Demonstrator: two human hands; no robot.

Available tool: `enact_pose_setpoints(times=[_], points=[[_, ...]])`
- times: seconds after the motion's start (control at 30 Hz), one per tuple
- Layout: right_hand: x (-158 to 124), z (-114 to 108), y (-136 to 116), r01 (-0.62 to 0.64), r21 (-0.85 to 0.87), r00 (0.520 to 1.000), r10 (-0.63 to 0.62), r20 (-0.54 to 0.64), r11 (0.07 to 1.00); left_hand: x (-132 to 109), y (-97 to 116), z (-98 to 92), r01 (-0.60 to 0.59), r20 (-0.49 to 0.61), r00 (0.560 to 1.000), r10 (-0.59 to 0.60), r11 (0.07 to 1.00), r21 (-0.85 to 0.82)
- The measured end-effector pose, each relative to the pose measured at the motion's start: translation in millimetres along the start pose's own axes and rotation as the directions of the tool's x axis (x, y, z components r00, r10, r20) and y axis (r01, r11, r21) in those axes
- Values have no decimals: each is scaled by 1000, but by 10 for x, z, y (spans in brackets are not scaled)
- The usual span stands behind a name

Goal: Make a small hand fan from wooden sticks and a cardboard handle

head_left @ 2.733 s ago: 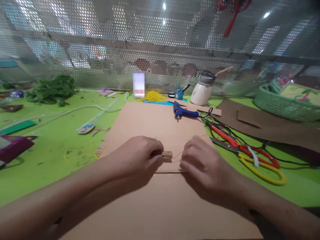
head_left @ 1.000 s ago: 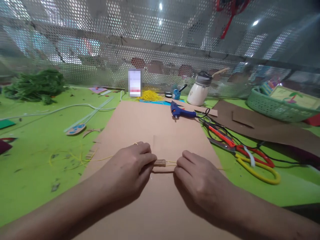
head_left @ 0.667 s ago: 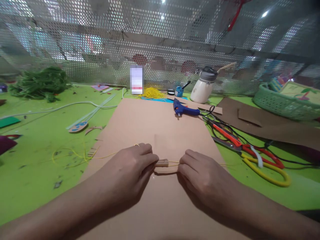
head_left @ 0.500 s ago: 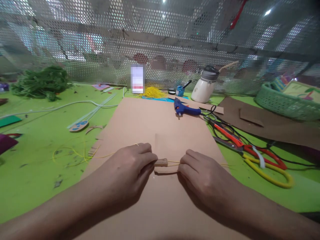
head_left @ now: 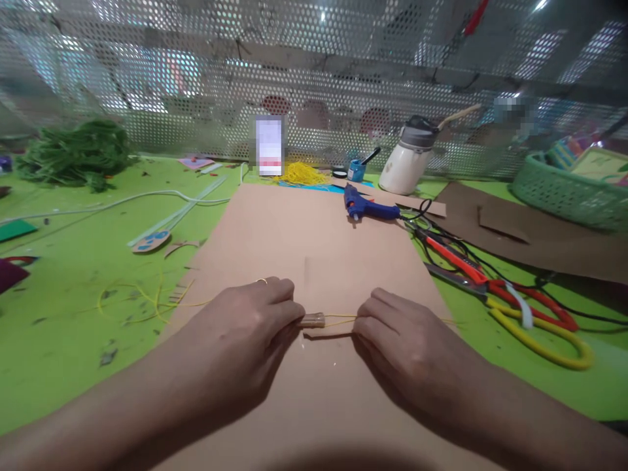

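Observation:
Low over a large sheet of brown cardboard (head_left: 275, 229), my left hand (head_left: 250, 327) is closed on a small rolled piece of cardboard (head_left: 314, 320), whose right end sticks out past the fingertips. Two yellow strings (head_left: 341, 317) run from that end to my right hand (head_left: 407, 340), whose fingers are pinched together on them. Just below the strings, a flat cardboard strip (head_left: 328, 333) spans the gap between the hands, its right end under the right fingers. More yellow string (head_left: 157, 301) lies loosely curled left of my left hand.
A blue glue gun (head_left: 370, 206) lies at the sheet's far right. Beside it are red-handled pliers (head_left: 456, 258) and yellow-handled scissors (head_left: 540, 340). Behind stand a white bottle (head_left: 405, 163), a blue paint pot (head_left: 356, 171) and a phone (head_left: 269, 147). A green basket (head_left: 569, 193) is at right.
My right hand has shifted slightly right, widening the gap between the hands, and more of the strings shows. The camera view has moved a little.

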State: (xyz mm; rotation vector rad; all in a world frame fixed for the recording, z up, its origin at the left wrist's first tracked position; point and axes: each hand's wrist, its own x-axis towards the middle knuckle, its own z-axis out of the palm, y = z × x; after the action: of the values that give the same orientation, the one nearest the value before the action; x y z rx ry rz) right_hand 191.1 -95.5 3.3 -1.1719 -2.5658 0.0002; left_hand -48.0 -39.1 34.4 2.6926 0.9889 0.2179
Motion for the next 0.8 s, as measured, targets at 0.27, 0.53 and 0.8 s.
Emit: enact_pose_setpoints(times=[0.27, 0.53, 0.8], points=[[3, 12, -10, -29, 13, 999, 28, 40, 999, -20, 6, 52, -12, -71, 997, 20, 995, 102], [102, -47, -36, 72, -26, 997, -71, 39, 997, 1, -24, 66, -4, -72, 997, 7, 999, 33], [172, -57, 47, 8, 47, 1000, -8, 3, 999, -1, -21, 60, 30, -42, 999, -30, 1000, 3]])
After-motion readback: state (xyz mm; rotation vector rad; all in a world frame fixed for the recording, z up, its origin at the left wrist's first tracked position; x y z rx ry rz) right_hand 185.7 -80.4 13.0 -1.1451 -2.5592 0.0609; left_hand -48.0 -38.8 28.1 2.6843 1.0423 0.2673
